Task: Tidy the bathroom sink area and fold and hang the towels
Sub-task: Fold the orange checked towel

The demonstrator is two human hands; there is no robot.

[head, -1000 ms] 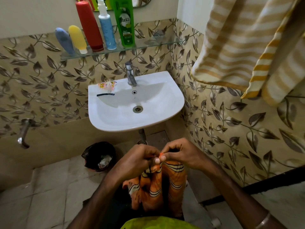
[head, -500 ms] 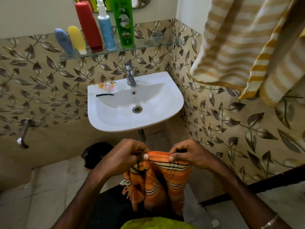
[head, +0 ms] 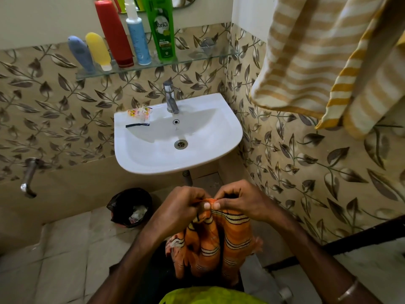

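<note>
Orange towel (head: 217, 240) mid-fold, sink (head: 175, 137) not yet tidied.

Both hands pinch the top edge of the towel in front of the body, below the sink: the left hand (head: 179, 207) and right hand (head: 238, 201) have thumbs and fingers closed on the cloth, thumbs nearly touching, and the rest hangs bunched. It is thin woven cotton, orange with dark and white stripes and a frayed fringe. By my reading the folding has only started and hanging is still to come. A thick, soft yellow-striped towel (head: 317, 58) already hangs at upper right. Wrappers (head: 140, 112) and a dark strip (head: 137, 125) still lie on the glossy white sink rim; smooth plastic bottles (head: 131, 34) stand on the glass shelf (head: 197, 57).
</note>
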